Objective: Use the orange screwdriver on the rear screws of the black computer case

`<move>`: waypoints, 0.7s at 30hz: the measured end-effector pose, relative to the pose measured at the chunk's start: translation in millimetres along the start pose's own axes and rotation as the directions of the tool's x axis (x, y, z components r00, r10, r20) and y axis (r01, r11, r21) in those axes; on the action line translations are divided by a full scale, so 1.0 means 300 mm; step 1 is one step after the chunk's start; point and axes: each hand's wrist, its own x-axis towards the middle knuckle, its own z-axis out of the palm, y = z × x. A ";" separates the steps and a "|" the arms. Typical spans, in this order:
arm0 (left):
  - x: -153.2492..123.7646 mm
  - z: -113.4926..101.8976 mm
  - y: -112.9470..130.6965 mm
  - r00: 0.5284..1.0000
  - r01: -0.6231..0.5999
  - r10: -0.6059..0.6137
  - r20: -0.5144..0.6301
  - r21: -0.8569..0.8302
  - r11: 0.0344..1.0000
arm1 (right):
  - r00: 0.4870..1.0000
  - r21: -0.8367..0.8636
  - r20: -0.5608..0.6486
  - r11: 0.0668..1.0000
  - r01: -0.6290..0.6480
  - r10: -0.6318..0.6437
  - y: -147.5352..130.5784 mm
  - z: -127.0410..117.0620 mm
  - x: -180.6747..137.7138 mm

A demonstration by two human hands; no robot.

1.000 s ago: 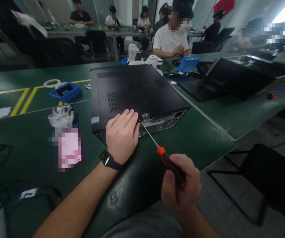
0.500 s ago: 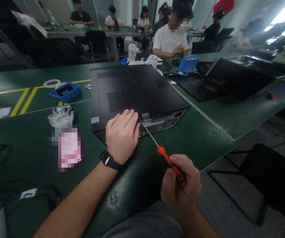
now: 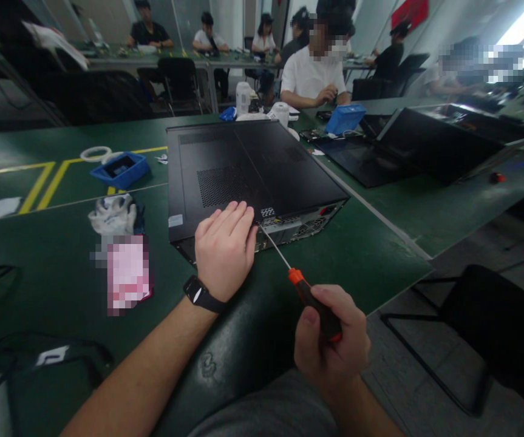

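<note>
A black computer case (image 3: 248, 167) lies flat on the green table (image 3: 380, 249). My left hand (image 3: 224, 249) rests open on the near edge of its top panel, fingers together and flat; a black watch sits on that wrist. My right hand (image 3: 332, 346) is closed round the orange-and-black handle of a screwdriver (image 3: 305, 291). The thin shaft runs up and left, and its tip meets the rear panel of the case just beside my left fingertips.
A blue tray (image 3: 120, 168), a white tape ring (image 3: 94, 152) and white gloves (image 3: 113, 213) lie to the left. A second opened case (image 3: 430, 142) and another blue tray (image 3: 346, 115) are on the right. Several people sit at tables behind. A black chair (image 3: 503, 321) stands at the right.
My right hand has shifted its grip slightly on the screwdriver handle, as in turning; the tip stays at the same spot. My left hand has not moved.
</note>
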 end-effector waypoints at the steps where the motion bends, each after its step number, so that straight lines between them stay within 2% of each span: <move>1: 0.000 0.000 0.000 1.000 0.001 -0.001 -0.001 -0.001 1.000 | 1.000 -0.027 -0.008 1.000 -0.013 0.013 -0.002 -0.002 -0.003; 6: 0.000 0.000 -0.001 1.000 0.005 -0.005 0.006 -0.008 1.000 | 0.998 -0.015 0.007 0.998 -0.059 0.059 -0.001 -0.008 -0.018; 13: -0.004 0.005 -0.001 1.000 0.011 -0.011 0.007 -0.018 1.000 | 0.999 0.023 -0.025 0.999 0.031 -0.031 0.006 0.004 0.003; 18: -0.002 0.003 -0.001 1.000 0.003 -0.003 0.000 -0.010 1.000 | 0.998 -0.020 0.009 0.998 -0.061 0.062 -0.004 -0.005 -0.010; 21: -0.001 0.002 -0.002 1.000 0.001 -0.001 0.001 -0.007 1.000 | 0.999 0.029 0.014 0.999 -0.046 0.045 0.001 -0.005 -0.011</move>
